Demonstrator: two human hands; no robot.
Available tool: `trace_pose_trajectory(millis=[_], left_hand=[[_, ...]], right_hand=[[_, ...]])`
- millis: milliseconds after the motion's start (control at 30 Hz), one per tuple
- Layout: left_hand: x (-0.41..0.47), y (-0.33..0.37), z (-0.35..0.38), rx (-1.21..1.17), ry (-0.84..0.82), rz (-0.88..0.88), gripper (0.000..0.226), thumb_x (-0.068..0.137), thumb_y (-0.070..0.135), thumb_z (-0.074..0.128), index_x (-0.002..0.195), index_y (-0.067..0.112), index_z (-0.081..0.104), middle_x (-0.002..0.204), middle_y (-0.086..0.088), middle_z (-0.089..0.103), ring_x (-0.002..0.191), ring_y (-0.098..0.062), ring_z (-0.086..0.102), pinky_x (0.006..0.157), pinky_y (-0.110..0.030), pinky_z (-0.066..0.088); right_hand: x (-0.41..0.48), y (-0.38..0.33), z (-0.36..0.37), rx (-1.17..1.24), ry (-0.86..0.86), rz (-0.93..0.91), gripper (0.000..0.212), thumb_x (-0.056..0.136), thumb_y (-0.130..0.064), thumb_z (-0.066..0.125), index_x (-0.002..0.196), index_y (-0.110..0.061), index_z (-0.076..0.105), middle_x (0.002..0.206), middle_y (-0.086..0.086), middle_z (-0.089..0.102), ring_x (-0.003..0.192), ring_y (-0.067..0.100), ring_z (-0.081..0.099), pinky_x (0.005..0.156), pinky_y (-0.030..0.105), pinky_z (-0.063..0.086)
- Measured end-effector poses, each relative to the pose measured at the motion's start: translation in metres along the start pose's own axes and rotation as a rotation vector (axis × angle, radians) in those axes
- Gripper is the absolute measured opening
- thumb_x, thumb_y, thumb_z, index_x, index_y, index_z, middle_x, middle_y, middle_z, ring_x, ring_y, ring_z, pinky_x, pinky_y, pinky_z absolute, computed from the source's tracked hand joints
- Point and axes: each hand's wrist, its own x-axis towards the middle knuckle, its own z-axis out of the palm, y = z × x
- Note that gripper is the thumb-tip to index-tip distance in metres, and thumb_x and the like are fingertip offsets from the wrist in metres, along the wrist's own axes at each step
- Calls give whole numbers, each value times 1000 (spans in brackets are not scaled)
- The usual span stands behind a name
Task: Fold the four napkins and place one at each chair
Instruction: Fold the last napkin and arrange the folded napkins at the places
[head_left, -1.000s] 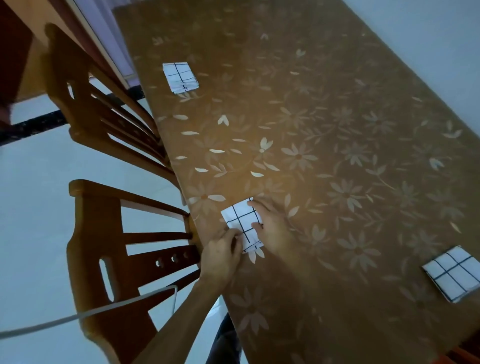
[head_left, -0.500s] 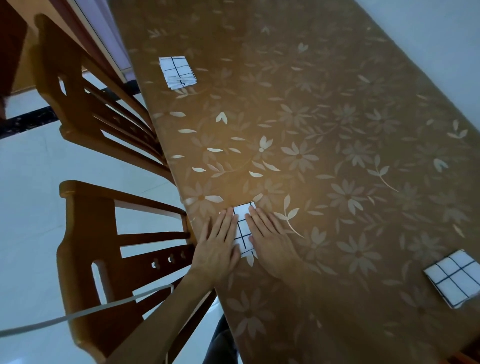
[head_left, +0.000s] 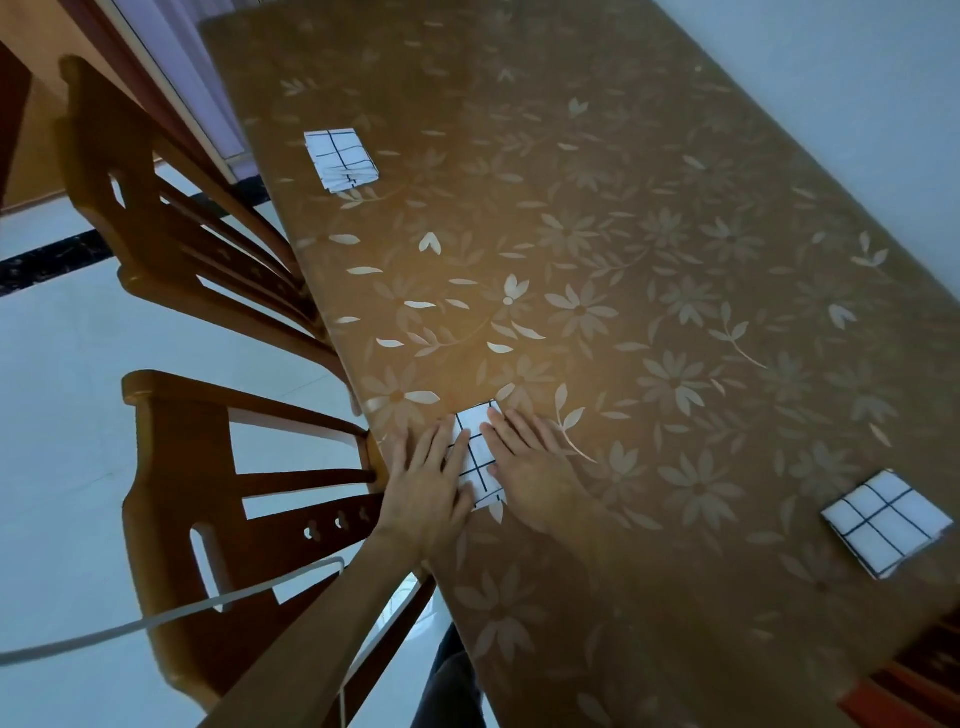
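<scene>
— White cloth napkin, folded small, black grid lines (head_left: 475, 457). Position?

— Flat on the brown flower-printed tablecloth (head_left: 649, 218), close to the table's left edge, directly in front of the nearer brown slatted wooden chair (head_left: 208, 467).

— Hands?

— Left hand (head_left: 423, 488) and right hand (head_left: 530, 467) are both palm-down with fingers straight. They lie on either side of the napkin and overlap its edges, pressing it. Neither grips anything.

— Step in hand?

— Judgement: flattening the fold and settling this napkin at its seat. Two other folded grid napkins are already set out. One (head_left: 340, 160) is by the farther wooden chair (head_left: 171, 218). The other (head_left: 883, 522) is near the table's right end. The fourth is not in view.

— Next move?

— Probably lift both palms straight up, so the layers neither drag nor spring open. Then deal with the fourth napkin. I cannot tell whether it is already placed.
</scene>
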Motion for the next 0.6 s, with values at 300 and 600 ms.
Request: trace_pose_trajectory(millis=[300, 600], left_hand=[[-10, -5, -53, -88, 103, 32, 50, 96, 34, 46, 142, 13, 44, 143, -14, 46, 129, -35, 43, 111, -47, 31], [-32, 4, -116, -33, 128, 59, 41, 99, 37, 37, 135, 18, 45, 136, -11, 50, 130, -33, 41, 111, -48, 32]], right_hand=[[-47, -19, -47, 262, 99, 144, 53, 104, -30, 37, 152, -11, 27, 159, 5, 26, 147, 21, 23, 119, 36, 11], [-107, -43, -114, 360, 150, 302, 48, 103, -25, 39, 149, -14, 31, 153, 6, 34, 137, 26, 35, 112, 36, 26]])
